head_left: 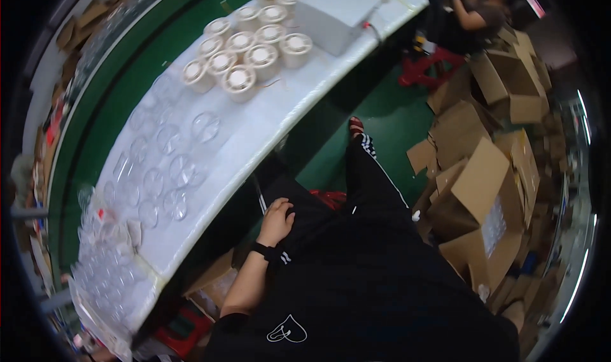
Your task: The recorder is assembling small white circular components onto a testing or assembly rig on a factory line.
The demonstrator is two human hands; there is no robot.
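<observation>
My left hand (278, 222), with a black band at the wrist, rests on my black-trousered leg with its fingers loosely laid out and nothing in them. Beside it runs the front edge of a long white-covered table (235, 145). Nearest to that hand on the table are several clear round plastic covers (176, 204), spread out loosely. Farther along stands a cluster of cream cylindrical housings (238, 80) with round tops. A bit of my right arm shows at the lower right, but my right hand is outside the picture.
A pale grey box (334, 15) sits beyond the housings. Stacked clear plastic pieces (105, 279) fill the table's near left end. Open cardboard boxes (474, 190) crowd my right side. A red stool (429, 69) and another person (474, 18) are at the far right.
</observation>
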